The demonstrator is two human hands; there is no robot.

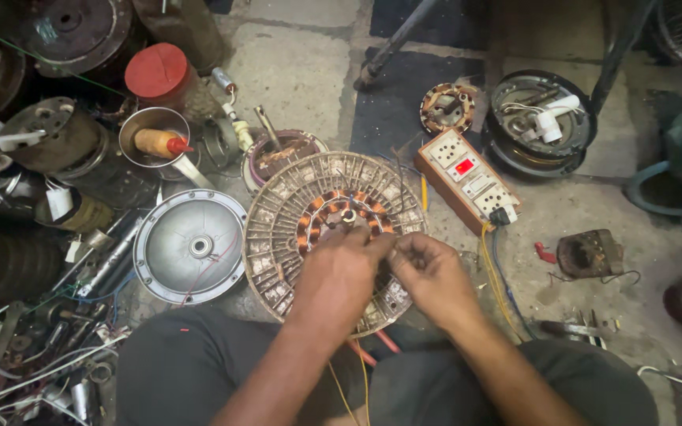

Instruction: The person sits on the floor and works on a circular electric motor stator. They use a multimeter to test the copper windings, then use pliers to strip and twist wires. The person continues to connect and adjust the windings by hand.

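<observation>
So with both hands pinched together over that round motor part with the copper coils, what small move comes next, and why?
Probably draw the fingertips slightly apart to tension what they pinch. The left hand and right hand meet just below the copper coils of the round motor part; what they pinch is too small to make out.

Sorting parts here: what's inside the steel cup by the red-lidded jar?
Inside the steel cup lies a small yellowish bottle with a red nozzle. The bottle covers the cup's bottom, so anything beneath it is hidden.

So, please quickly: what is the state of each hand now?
Left hand: fingers curled on the round motor stator, grip unclear.
Right hand: fingers pinched together; what they hold cannot be told.
</observation>
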